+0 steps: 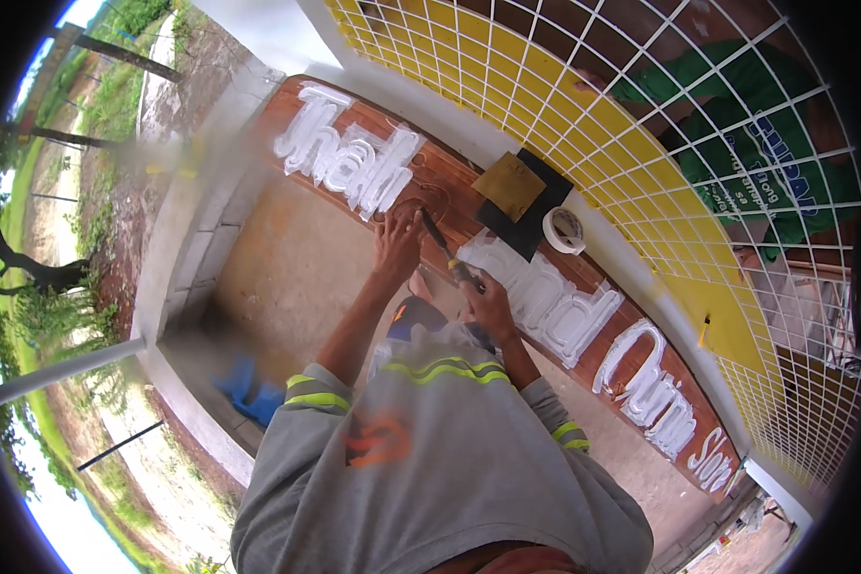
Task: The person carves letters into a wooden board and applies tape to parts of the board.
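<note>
A long reddish-brown wooden board [584,277] with raised lettering, much of it coated white, lies slantwise in front of me. My right hand [486,304] is wrapped round the handle of a narrow dark-bladed hand tool [437,235] with a yellow band. Its blade points up and left to an uncoated brown raised letter [429,203]. Beside the blade's tip, my left hand [397,241] rests on the board with its fingers stretched out. Whether those fingers also touch the blade, I cannot tell.
Past the board, brown sandpaper [512,187] lies on a dark sheet [531,225], next to a tape roll [564,231]. Behind a white wire grid [631,115] a person in green [765,134] is present. A low block wall [187,273] and a blue item [251,390] are leftward.
</note>
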Demonstrator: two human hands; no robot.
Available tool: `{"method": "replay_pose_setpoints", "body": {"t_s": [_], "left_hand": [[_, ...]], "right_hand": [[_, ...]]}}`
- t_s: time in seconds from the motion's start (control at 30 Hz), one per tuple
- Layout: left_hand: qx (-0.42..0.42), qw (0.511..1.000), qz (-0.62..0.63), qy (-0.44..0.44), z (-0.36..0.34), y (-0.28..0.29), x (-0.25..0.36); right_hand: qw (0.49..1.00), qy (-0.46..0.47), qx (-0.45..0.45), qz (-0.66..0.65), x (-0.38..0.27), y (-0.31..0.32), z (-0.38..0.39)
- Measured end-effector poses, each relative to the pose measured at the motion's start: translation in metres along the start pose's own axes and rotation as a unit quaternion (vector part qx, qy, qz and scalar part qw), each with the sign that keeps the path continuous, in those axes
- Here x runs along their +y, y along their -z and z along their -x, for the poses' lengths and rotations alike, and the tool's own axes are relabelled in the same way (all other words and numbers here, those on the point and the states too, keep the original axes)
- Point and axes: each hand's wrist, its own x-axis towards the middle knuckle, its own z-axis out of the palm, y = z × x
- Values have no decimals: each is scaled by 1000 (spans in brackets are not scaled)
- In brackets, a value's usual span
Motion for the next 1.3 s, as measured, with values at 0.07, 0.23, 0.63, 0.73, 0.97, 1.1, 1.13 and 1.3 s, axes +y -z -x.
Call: {"method": "replay_pose_setpoints", "body": {"t_s": [0.07,0.23,0.63,0.73,0.97,1.1,1.13,1.3], "left_hand": [[-23,999,-23,2,-3,1,0],[-15,1000,-5,4,2,-1,-1],[65,994,-78,-36,-19,-13,1],[26,992,-58,-113,-17,0,2],[98,981,-124,-112,-16,-12,-1],[-5,984,-72,-163,-24,6,-4],[-149,978,-30,-140,-38,27,0],[58,989,-7,-136,-23,5,-12]], "right_hand": [[993,104,5,61,15,-1,-8],[980,185,23,67,13,-3,-12],[994,65,82,39,-17,8,15],[994,47,87,39,-7,10,17],[996,5,87,27,-7,5,19],[994,18,104,27,-2,9,21],[994,14,109,25,-3,11,21],[993,24,112,19,-2,3,22]]}}
